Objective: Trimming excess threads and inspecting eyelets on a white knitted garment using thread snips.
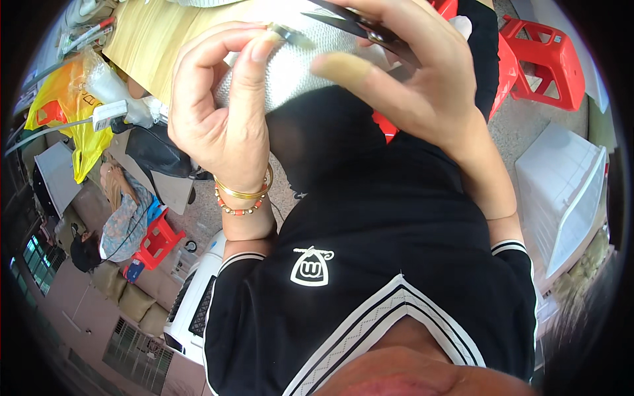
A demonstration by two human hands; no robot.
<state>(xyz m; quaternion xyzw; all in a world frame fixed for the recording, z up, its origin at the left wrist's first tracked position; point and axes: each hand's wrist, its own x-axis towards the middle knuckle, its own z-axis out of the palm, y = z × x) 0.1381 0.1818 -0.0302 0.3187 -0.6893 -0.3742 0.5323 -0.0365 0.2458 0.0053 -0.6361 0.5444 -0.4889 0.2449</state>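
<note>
Nearest to us, our black shirt (389, 264) with white trim fills the lower view, and our two forearms rise from it. Our left hand (221, 112), with gold and beaded bracelets (244, 198) at the wrist, has its grip pressed together, thumb and forefinger pinching a small metal piece (285, 32) at the edge of a grey knitted cloth (290, 66). The cloth lies between both hands, above a black fabric (323, 138) that hangs beneath it. Our right hand (409, 79) curls over a pair of dark scissors (363, 25), its fingers closed around them. Beyond lie the wooden surface (158, 39), a yellow bag (76, 112) and red plastic stools (548, 59).
</note>
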